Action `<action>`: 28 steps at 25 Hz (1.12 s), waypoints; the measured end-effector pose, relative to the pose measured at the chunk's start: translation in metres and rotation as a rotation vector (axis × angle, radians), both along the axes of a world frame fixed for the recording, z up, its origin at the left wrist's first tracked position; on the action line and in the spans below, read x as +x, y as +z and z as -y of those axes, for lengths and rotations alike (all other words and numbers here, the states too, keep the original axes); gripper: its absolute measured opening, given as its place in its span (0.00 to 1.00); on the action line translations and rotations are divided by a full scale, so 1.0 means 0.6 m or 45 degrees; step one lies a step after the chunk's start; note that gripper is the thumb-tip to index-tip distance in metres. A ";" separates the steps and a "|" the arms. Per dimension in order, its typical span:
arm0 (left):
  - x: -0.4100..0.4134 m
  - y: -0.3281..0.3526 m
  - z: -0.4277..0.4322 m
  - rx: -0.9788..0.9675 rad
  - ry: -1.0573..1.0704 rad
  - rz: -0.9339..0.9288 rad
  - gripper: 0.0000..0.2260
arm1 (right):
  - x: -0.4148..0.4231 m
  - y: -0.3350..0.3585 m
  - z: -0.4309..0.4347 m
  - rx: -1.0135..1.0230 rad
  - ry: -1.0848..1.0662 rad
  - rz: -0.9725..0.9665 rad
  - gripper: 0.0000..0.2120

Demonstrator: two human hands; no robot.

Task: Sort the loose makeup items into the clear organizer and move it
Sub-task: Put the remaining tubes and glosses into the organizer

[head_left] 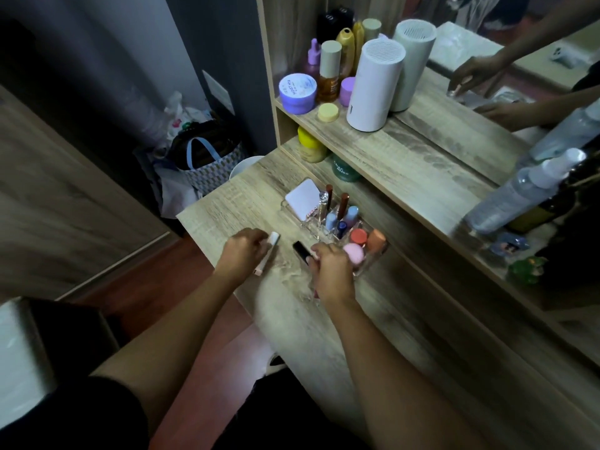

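Note:
The clear organizer [368, 267] stands on the wooden vanity top [373, 336]. It holds a white compact [302, 201], several upright lip tubes [341, 216] and pink and orange sponges [358, 242]. My left hand [242, 253] is closed on a pale tube with a white cap [273, 239], just left of the organizer. My right hand [331, 271] grips a black tube [300, 252] at the organizer's near corner. The lower part of each tube is hidden by my fingers.
An upper shelf [357, 134] carries jars, bottles and a white cylinder [373, 86]. A mirror [519, 76] sits at the right, with spray bottles [526, 190] in front. Bags and a white bin [246, 167] stand on the floor left of the vanity.

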State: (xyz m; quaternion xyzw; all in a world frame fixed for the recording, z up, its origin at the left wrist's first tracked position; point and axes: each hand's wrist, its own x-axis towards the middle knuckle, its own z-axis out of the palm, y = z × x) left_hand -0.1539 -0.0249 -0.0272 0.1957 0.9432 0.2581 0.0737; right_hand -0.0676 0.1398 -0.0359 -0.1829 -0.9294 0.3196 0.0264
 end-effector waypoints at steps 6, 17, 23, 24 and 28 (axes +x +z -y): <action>0.013 -0.028 0.003 -0.076 0.243 0.320 0.17 | -0.036 -0.013 0.031 0.480 0.131 0.214 0.12; -0.025 0.003 0.025 0.495 0.359 0.454 0.07 | -0.001 0.008 0.032 -0.365 -0.338 -0.202 0.15; -0.052 0.053 -0.012 0.875 0.268 0.632 0.04 | 0.002 0.020 0.024 -0.755 -0.616 -0.432 0.14; -0.056 0.058 -0.020 0.872 0.241 0.654 0.04 | 0.001 0.019 0.019 -0.740 -0.623 -0.454 0.14; -0.072 0.068 -0.048 0.682 0.134 0.633 0.08 | 0.000 0.024 0.003 -0.545 -0.572 -0.539 0.17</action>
